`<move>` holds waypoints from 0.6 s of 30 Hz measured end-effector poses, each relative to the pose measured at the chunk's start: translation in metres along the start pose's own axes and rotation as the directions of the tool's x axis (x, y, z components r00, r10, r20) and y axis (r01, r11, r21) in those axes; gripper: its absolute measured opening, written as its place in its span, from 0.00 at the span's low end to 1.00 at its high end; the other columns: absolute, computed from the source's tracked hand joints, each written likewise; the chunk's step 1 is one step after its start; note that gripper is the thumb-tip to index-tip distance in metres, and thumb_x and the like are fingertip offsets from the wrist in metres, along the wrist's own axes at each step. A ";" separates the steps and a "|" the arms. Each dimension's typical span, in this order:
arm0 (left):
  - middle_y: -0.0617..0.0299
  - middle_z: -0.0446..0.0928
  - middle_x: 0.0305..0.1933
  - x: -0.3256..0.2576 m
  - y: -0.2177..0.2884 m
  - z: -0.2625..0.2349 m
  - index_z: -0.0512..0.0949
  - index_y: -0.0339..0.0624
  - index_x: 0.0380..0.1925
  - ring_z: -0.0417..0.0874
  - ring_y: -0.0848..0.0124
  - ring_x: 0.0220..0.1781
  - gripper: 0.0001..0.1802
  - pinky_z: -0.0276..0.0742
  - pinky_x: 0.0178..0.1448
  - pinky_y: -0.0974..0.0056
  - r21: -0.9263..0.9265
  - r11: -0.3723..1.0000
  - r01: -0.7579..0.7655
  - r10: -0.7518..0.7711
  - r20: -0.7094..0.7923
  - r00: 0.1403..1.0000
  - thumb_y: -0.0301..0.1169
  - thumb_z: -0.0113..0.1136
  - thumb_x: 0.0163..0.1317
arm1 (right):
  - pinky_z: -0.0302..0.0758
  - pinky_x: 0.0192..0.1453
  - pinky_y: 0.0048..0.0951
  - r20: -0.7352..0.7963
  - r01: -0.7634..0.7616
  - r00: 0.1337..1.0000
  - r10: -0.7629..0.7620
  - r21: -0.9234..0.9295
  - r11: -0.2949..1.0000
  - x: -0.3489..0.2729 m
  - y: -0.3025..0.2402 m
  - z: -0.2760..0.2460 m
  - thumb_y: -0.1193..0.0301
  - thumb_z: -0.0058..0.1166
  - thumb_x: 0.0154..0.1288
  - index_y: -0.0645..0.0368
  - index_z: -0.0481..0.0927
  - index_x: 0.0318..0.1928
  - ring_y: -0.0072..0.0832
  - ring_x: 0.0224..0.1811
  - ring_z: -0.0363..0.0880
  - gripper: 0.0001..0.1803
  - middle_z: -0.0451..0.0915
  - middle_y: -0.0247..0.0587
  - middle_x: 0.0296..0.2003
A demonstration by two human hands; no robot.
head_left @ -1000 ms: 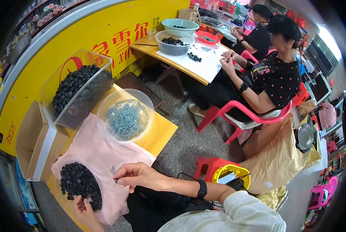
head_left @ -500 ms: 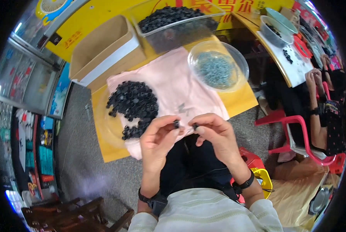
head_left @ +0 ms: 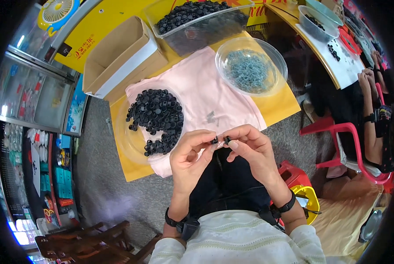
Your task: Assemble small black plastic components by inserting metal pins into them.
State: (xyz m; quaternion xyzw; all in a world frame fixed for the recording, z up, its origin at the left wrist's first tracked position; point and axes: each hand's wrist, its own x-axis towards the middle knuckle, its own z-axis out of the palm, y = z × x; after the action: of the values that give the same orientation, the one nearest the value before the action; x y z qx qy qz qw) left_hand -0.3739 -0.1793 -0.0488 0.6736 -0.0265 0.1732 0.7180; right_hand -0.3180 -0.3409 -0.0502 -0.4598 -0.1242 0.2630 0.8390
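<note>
Between thumb and fingers, my left hand (head_left: 190, 155) pinches a small black cap-like part (head_left: 214, 140). Close beside it, my right hand (head_left: 253, 152) pinches another small black part (head_left: 227, 139), and a narrow gap separates the two pieces. Both hands hang over the near edge of a pink cloth (head_left: 197, 81). Left of my left hand lies a pile of black cap-like parts (head_left: 158, 110) on a round clear tray (head_left: 122, 136). Beyond my right hand, a round clear tub (head_left: 278, 66) holds a heap of thin grey-blue metal pieces (head_left: 249, 71), perhaps screws or pins.
At the table's far side stand an open cardboard box (head_left: 122, 59) and a clear bin (head_left: 197, 37) full of black parts. To the right, a person (head_left: 375, 119) sits by a red chair (head_left: 351, 132) at another table (head_left: 333, 66). A wooden chair (head_left: 91, 244) stands lower left.
The two black parts in my hands are closer together now. The whole view has shifted slightly, so the table and trays appear a little to the right.
</note>
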 end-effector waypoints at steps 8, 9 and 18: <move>0.54 0.74 0.49 -0.001 -0.007 -0.002 0.75 0.31 0.46 0.79 0.70 0.48 0.15 0.76 0.55 0.68 -0.039 0.999 0.021 -0.023 -0.033 0.999 0.14 0.59 0.57 | 0.76 0.38 0.18 0.023 0.033 0.999 -0.032 -0.045 0.998 0.002 0.000 -0.003 0.74 0.53 0.66 0.62 0.76 0.47 0.16 0.42 0.75 0.10 0.79 0.35 0.45; 0.54 0.74 0.49 -0.001 -0.007 0.000 0.75 0.31 0.46 0.79 0.70 0.48 0.15 0.76 0.55 0.68 -0.039 0.999 0.024 -0.025 -0.031 0.999 0.14 0.59 0.57 | 0.76 0.38 0.18 0.019 0.032 0.999 -0.031 -0.043 0.999 0.002 0.000 -0.004 0.74 0.53 0.66 0.62 0.76 0.47 0.16 0.42 0.75 0.10 0.79 0.35 0.45; 0.51 0.75 0.48 0.002 -0.010 0.004 0.73 0.31 0.45 0.80 0.68 0.47 0.15 0.77 0.54 0.65 -0.144 0.983 0.117 -0.132 -0.100 0.986 0.14 0.57 0.56 | 0.76 0.35 0.17 -0.054 0.033 0.998 -0.036 -0.053 0.998 0.009 0.003 -0.006 0.74 0.54 0.66 0.62 0.77 0.47 0.15 0.39 0.75 0.11 0.78 0.32 0.40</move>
State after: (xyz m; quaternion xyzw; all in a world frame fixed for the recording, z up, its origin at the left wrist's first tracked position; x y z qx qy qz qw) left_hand -0.3681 -0.1832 -0.0575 0.6122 0.0433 0.1622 0.7726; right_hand -0.3090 -0.3394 -0.0563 -0.4864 -0.1157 0.2326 0.8342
